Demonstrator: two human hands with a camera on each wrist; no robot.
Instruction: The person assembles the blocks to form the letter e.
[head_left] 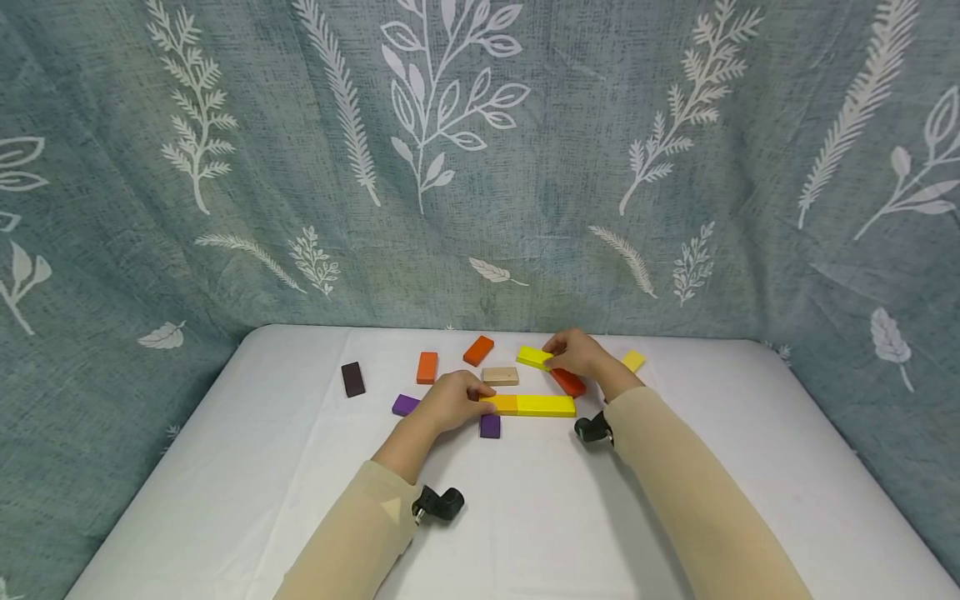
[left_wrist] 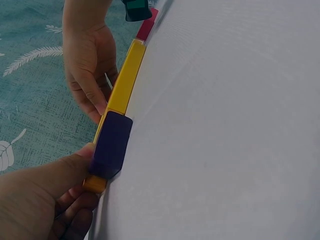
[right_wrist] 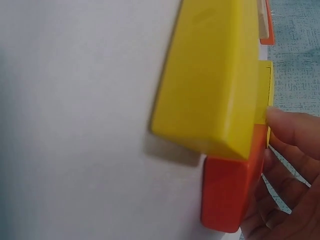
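My left hand (head_left: 450, 402) pinches the left end of an orange-yellow block (head_left: 504, 404), its thumb and fingers on either side. End to end with that block lies a bright yellow block (head_left: 546, 406). Farther back, my right hand (head_left: 579, 353) holds the right end of another yellow block (head_left: 532, 357) between thumb and fingers. A red-orange block (head_left: 568, 382) lies just under this hand, in front of that yellow block. One purple block (head_left: 490, 427) sits in front of the orange-yellow block. In the left wrist view it partly hides that block.
Around the hands on the white-covered table (head_left: 247, 467) lie a dark brown block (head_left: 353, 379), two orange blocks (head_left: 427, 367), a plain wood block (head_left: 500, 376), a second purple block (head_left: 405, 405) and a pale yellow block (head_left: 633, 360). A patterned curtain (head_left: 555, 242) hangs behind.
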